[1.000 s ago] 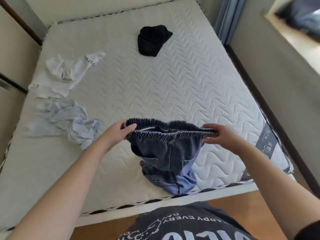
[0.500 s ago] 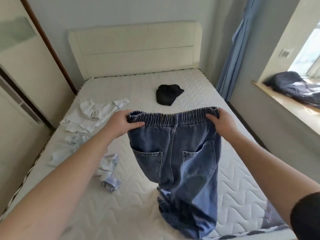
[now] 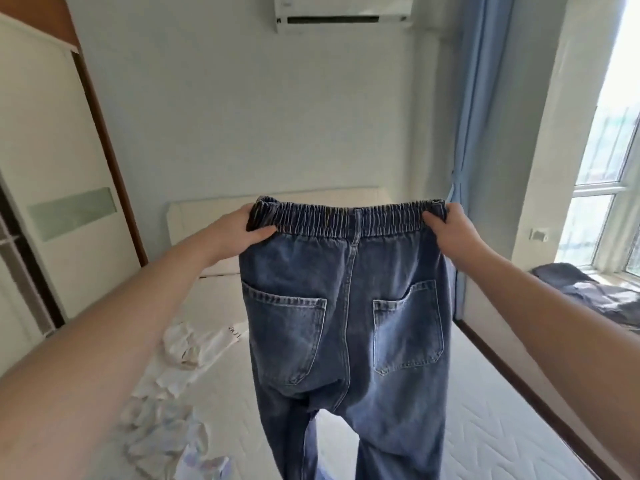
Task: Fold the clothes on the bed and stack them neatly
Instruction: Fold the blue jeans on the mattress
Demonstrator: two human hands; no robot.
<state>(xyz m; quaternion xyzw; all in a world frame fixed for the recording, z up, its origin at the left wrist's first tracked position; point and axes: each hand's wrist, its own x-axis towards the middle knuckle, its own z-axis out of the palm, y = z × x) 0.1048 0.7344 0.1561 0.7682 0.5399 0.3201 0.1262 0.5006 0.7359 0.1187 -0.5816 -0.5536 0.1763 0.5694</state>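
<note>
A: Where were the jeans point(image 3: 346, 327)?

B: Held up in the air over the bed point(image 3: 485, 427), waistband level and stretched flat, 2 back pockets facing the camera, legs hanging down toward the mattress.

A: Hand states?

B: Left hand point(image 3: 239, 233) gripped the left end of the waistband, thumb across the front, fingers tucked behind. Right hand point(image 3: 450, 232) gripped the right end the same way. Both arms were extended.

A: Other clothes?

B: A white garment point(image 3: 197, 348) lay crumpled on the bed left of the jeans. A pale, patterned piece point(image 3: 166, 431) lay nearer the camera, also left. A dark cloth point(image 3: 588, 292) sat on the window ledge, right of the jeans, off the bed.
</note>
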